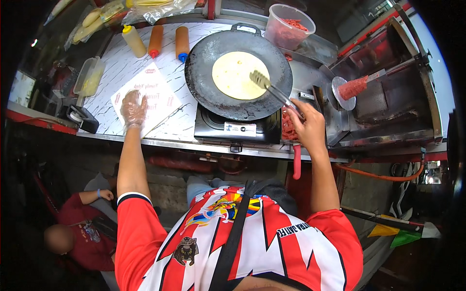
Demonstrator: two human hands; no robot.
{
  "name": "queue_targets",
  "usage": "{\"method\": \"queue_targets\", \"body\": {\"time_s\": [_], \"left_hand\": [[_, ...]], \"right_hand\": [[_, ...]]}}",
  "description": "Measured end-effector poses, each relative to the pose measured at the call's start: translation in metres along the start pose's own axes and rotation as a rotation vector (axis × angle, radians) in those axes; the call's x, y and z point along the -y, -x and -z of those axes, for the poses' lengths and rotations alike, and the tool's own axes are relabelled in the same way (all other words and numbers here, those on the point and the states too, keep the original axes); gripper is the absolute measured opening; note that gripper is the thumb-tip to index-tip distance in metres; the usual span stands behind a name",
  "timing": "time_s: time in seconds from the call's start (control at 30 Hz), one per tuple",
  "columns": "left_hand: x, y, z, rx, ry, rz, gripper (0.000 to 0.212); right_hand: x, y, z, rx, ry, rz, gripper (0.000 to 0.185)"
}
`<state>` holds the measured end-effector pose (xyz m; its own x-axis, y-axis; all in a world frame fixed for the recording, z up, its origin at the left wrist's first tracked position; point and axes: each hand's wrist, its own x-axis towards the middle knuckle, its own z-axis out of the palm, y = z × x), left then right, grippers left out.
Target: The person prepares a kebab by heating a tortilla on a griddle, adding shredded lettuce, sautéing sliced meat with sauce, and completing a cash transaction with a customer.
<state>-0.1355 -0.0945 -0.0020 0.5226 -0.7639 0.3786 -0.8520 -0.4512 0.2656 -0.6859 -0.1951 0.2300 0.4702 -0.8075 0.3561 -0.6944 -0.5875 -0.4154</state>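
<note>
A round pale flatbread [233, 74] lies on a dark griddle pan [204, 98] over a black portable gas stove [207, 127]. My right hand [307, 122], bare, grips metal tongs [278, 95], whose tips touch or hover over the flatbread's right side. My left hand [134, 108], in a clear plastic glove, rests on a printed white paper wrapper [153, 78] on the marbled counter; its fingers are slightly bent and nothing is seen in them.
Three squeeze bottles [156, 40] stand behind the wrapper. A tub of red shreds [289, 29] sits behind the pan. Meat on a spit [353, 88] is at right. A red-handled utensil [297, 162] overhangs the front edge. A person [87, 232] is at lower left.
</note>
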Motion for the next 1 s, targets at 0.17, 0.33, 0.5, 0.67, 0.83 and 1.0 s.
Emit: {"method": "queue_targets", "body": {"time_s": [0.17,0.33,0.5,0.67,0.83,1.0], "left_hand": [[0.001,-0.001,-0.001,-0.029,-0.02,-0.023,0.052],[0.006,-0.001,-0.004,-0.024,-0.04,-0.014,0.052],[0.007,0.001,-0.005,-0.018,-0.018,-0.012,0.053],[0.008,0.001,-0.006,-0.034,-0.011,-0.023,0.053],[0.01,-0.001,-0.007,-0.009,-0.074,-0.009,0.054],[0.009,0.0,-0.005,-0.019,-0.05,-0.029,0.055]], "right_hand": [[-0.01,0.007,-0.002,-0.009,0.05,0.055,0.032],[-0.013,0.01,-0.01,0.039,0.002,0.064,0.034],[-0.007,0.011,-0.006,0.056,0.061,0.055,0.035],[-0.004,0.011,-0.006,0.068,0.059,0.045,0.035],[-0.002,0.011,-0.007,0.064,0.091,0.062,0.035],[-0.003,0.011,-0.008,0.058,0.101,0.067,0.035]]}}
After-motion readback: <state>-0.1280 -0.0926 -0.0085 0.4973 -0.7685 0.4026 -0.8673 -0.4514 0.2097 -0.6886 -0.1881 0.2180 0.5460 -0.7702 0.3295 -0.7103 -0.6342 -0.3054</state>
